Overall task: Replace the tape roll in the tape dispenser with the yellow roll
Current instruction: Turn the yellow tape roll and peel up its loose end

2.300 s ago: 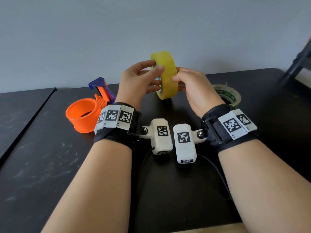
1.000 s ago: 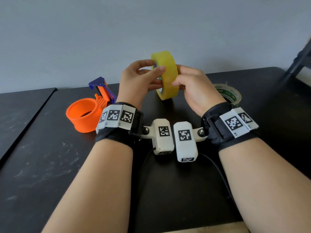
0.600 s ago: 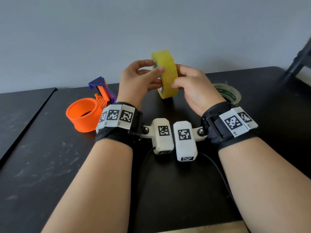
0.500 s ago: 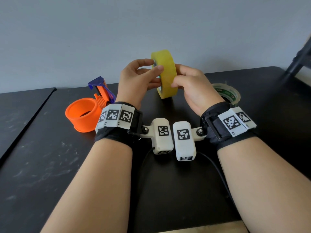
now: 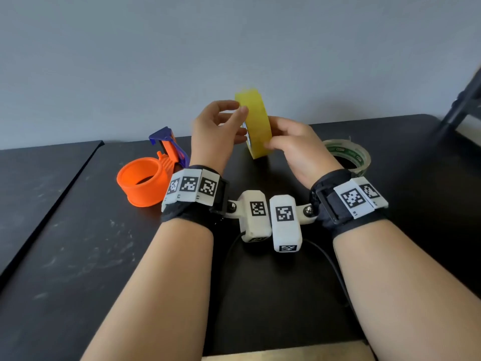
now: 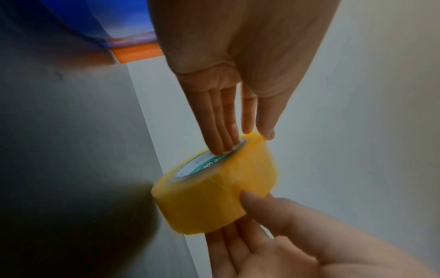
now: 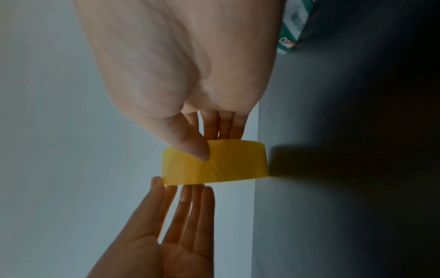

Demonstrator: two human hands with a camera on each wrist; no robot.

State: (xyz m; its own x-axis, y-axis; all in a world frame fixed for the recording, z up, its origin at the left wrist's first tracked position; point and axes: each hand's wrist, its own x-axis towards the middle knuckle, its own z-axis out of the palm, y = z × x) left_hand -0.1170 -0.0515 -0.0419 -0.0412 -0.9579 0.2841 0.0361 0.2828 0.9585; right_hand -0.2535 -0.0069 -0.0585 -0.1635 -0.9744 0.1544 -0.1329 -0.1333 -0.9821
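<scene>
Hands meet over a black table, the yellow roll upright on edge between them, raised above the surface. Left hand presses straight fingers against the roll's side face, thumb tip at its rim; right hand holds the opposite side, thumb curled onto the tape's outer band. Left of the yellow roll lies the orange tape dispenser with its blue blade end, spool ring bare. Right of the roll, a clear tape roll lies flat
</scene>
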